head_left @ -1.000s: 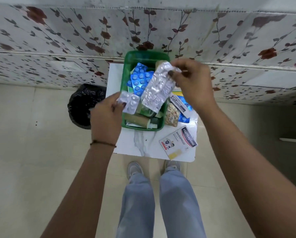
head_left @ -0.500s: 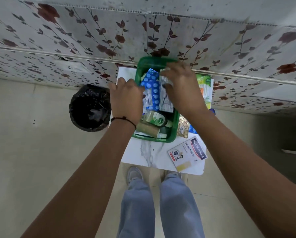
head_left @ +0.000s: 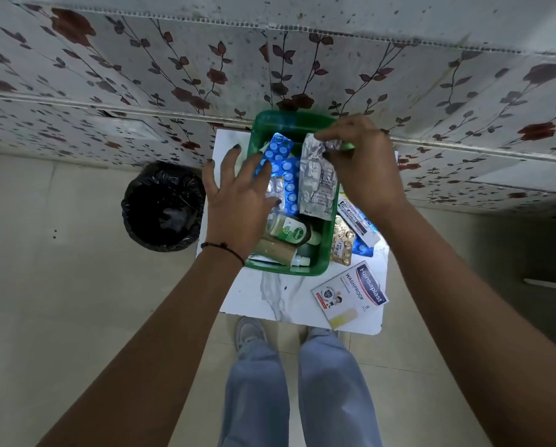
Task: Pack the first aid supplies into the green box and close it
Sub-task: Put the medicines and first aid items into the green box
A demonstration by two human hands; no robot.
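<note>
Head view: your right hand (head_left: 363, 169) pinches the crinkled silver foil blister strip (head_left: 317, 185) at its 12 o'clock end, over the green plastic box (head_left: 321, 256). It's light, floppy, slippery; grip the edges. Your left hand (head_left: 238, 204), fingers spread, holds nothing.

Green box (head_left: 322, 253), blue blister packs (head_left: 278, 153), black bin (head_left: 163, 208)

A black-lined bin (head_left: 163, 206) stands on the tiled floor (head_left: 60, 317) beside the white surface (head_left: 289, 298), below floral wallpaper (head_left: 141, 75).
</note>
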